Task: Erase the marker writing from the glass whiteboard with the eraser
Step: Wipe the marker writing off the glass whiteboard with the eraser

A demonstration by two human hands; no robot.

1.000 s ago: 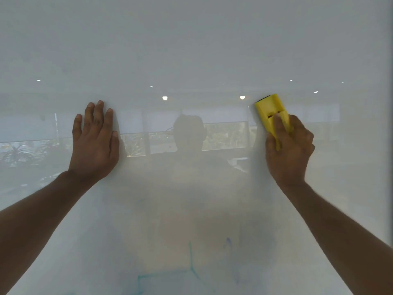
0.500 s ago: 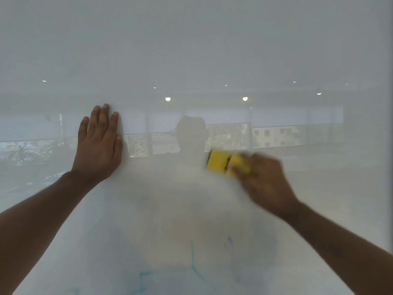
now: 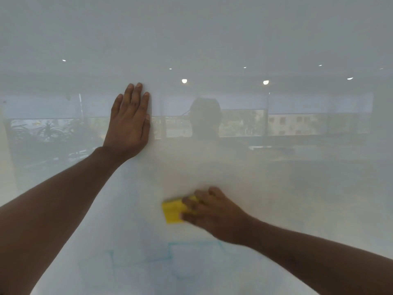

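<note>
Glass whiteboard (image 3: 212, 39) | right hand (image 3: 214, 213) fingers clamp yellow eraser (image 3: 173, 210), protruding leftward | left hand (image 3: 128, 122) flat, fingers extended

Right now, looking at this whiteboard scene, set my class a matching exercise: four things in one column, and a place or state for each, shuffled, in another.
Column A
1. left hand
2. right hand
3. yellow eraser
4. teal marker lines

Column B
a. faint, low on the glass whiteboard
b. flat on the glass, fingers up
c. gripping the eraser
d. pressed to the glass just above the lines

Pairs: 1-b, 2-c, 3-d, 4-a
</note>
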